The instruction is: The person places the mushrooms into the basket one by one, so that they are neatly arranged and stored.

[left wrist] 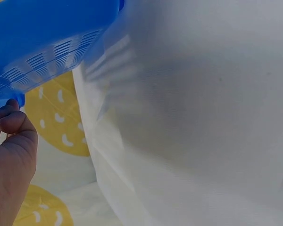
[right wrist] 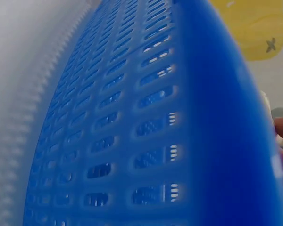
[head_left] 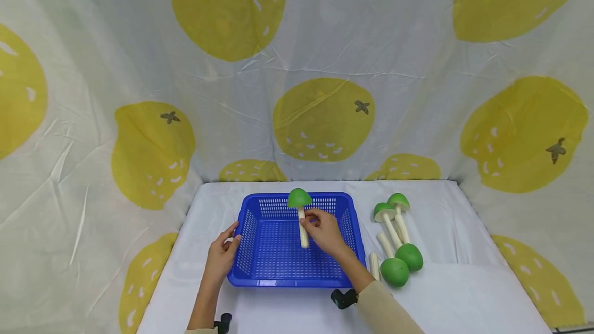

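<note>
Ana: Is there lettering on the blue basket (head_left: 297, 283)?

Ben: Taking it as the dial, with the far rim at twelve, a small pale strip (head_left: 266, 283) sits on the near rim around seven. It is too small to tell a label from a gleam.

Ana: And the mushroom (head_left: 303, 231)?

Ben: It has a rounded, bright green cap (head_left: 299, 198) on a slim, straight, cream stem. It is held over the basket near the dial's middle, cap toward twelve and foot toward six (how high above the floor of the basket cannot be told).

Ana: How is it gripped?

Ben: The right hand (head_left: 322, 231), coming in from about five, pinches the stem between thumb and fingers. The left hand (head_left: 221, 254) is at nine, its thumb and fingers bent together on the rim.

Ana: What lies at three?

Ben: Loose mushrooms (head_left: 394, 272) of the same kind, on the white cloth (head_left: 450, 282). Four green caps show: two at the far end, stems toward five, and two at the near end. Another pale stem (head_left: 374, 264) lies just beside the basket, between three and four.

Ana: And behind, past twelve?

Ben: A pale curtain (head_left: 241, 117) printed with big yellow lemons.
</note>
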Available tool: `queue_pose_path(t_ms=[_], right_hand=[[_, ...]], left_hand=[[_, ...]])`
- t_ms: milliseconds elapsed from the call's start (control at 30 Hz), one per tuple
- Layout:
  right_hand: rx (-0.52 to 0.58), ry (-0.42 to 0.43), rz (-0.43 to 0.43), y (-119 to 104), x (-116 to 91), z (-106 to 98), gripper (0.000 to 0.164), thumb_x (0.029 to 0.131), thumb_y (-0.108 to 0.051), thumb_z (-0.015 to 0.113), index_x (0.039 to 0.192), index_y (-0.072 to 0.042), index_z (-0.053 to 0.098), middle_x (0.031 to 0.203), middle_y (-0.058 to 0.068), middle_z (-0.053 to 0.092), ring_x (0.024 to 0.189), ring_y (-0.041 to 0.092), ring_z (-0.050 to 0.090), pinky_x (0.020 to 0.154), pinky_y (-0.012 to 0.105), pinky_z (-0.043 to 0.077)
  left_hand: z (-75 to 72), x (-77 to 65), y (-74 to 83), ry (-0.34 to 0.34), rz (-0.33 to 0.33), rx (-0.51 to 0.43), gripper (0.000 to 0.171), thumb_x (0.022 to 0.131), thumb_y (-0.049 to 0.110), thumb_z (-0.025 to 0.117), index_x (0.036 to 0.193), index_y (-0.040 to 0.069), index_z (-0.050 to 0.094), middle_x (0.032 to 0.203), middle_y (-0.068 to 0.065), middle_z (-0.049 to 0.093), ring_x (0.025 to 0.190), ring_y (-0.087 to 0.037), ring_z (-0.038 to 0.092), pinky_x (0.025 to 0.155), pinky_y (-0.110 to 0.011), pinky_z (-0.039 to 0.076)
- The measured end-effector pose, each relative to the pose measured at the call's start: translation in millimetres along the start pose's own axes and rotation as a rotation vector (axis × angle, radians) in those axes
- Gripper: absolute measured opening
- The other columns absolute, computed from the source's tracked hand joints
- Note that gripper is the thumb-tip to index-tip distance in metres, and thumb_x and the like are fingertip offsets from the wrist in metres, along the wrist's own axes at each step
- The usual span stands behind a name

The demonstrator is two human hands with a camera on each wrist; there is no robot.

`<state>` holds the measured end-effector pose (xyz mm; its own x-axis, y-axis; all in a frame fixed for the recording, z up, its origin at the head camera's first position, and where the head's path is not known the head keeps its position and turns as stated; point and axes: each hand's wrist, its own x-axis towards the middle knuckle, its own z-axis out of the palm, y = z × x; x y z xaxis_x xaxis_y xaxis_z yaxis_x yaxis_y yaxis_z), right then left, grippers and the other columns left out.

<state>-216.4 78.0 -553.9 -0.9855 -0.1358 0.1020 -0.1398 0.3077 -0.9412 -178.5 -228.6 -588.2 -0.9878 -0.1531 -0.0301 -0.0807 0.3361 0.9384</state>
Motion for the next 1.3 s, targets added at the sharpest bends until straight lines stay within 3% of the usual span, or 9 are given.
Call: queue_pose_path(t_ms=[200, 367, 600, 900, 1133, 1300], right_hand=[[0.004, -0.073, -0.007, -1.0, 7.4, 9.1, 0.028, 0.1, -0.019, 0.068, 0.121, -0.001, 0.07, 0.102, 0.012, 0.07, 0.081, 0.015, 0.069, 0.069, 0.046, 0.062], [-0.001, -0.087, 0.016, 0.6, 10.1, 16.5, 0.026, 0.099, -0.02, 0.069, 0.118, -0.002, 0.071, 0.1, 0.011, 0.069, 0.079, 0.014, 0.068, 0.07, 0.047, 0.062], [0.008, -0.072, 0.021, 1.3, 11.9, 24.9, 0.028, 0.098, -0.018, 0.07, 0.118, 0.001, 0.071, 0.101, 0.013, 0.07, 0.079, 0.015, 0.069, 0.066, 0.038, 0.062], [0.02, -0.085, 0.058, 4.5, 15.2, 40.8, 0.026, 0.097, -0.018, 0.071, 0.114, 0.002, 0.072, 0.098, 0.013, 0.07, 0.072, 0.011, 0.065, 0.062, 0.035, 0.061], [0.031, -0.112, 0.139, 3.0, 13.5, 52.4, 0.024, 0.095, -0.017, 0.072, 0.111, 0.002, 0.072, 0.098, 0.014, 0.071, 0.07, 0.015, 0.068, 0.069, 0.048, 0.062], [0.026, -0.126, 0.175, 2.9, 11.3, 60.7, 0.024, 0.094, -0.015, 0.074, 0.109, 0.003, 0.071, 0.093, 0.012, 0.072, 0.067, 0.016, 0.069, 0.064, 0.042, 0.062]], left_hand=[[-1.3, -0.1, 1.2, -0.006, -0.028, -0.013, 0.048, 0.104, 0.021, 0.063, 0.151, 0.021, 0.054, 0.122, -0.014, 0.057, 0.079, -0.013, 0.059, 0.066, -0.023, 0.052], [-1.1, 0.4, 0.7, -0.007, -0.026, -0.024, 0.048, 0.104, 0.021, 0.063, 0.151, 0.02, 0.054, 0.122, -0.014, 0.057, 0.08, -0.013, 0.06, 0.067, -0.023, 0.053], [-1.9, -0.6, 0.9, 0.002, -0.031, -0.035, 0.046, 0.104, 0.02, 0.063, 0.149, 0.02, 0.056, 0.121, -0.014, 0.058, 0.08, -0.015, 0.061, 0.067, -0.023, 0.054], [-0.3, -0.6, -0.4, 0.002, -0.03, -0.046, 0.046, 0.104, 0.023, 0.063, 0.15, 0.02, 0.056, 0.121, -0.014, 0.058, 0.082, -0.015, 0.063, 0.069, -0.024, 0.054], [1.0, -1.3, 0.2, 0.0, -0.028, -0.04, 0.047, 0.104, 0.026, 0.063, 0.15, 0.02, 0.055, 0.122, -0.013, 0.057, 0.083, -0.013, 0.062, 0.069, -0.023, 0.054], [2.1, -0.1, -1.4, 0.008, 0.007, -0.048, 0.048, 0.103, 0.023, 0.064, 0.15, 0.015, 0.055, 0.119, -0.013, 0.058, 0.08, -0.012, 0.062, 0.067, -0.024, 0.054]])
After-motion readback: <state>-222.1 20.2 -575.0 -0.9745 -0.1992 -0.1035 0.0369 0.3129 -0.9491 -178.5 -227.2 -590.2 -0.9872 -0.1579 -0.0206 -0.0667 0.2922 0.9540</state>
